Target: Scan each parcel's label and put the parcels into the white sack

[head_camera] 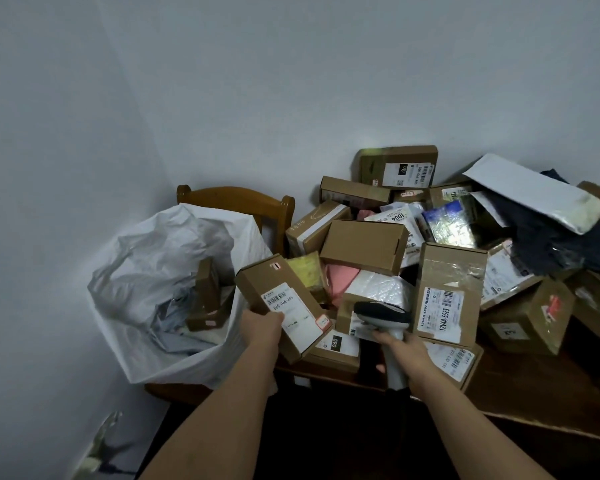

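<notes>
My left hand (pixel 262 325) grips a long brown cardboard parcel (pixel 278 299) by its near end, label side up, between the sack and the pile. My right hand (pixel 400 348) holds a grey and black barcode scanner (pixel 381 315) by its handle, its head just right of the parcel's label. The white sack (pixel 174 251) stands open on a wooden chair at the left, with several parcels inside. A heap of brown boxes (pixel 364 245) and mailer bags covers the table on the right.
The wooden chair (pixel 236 199) carries the sack in the room's corner, walls close behind and to the left. The brown table (pixel 534 403) shows a bare strip along its front edge. A white padded mailer (pixel 534 192) and dark bags lie on top at the far right.
</notes>
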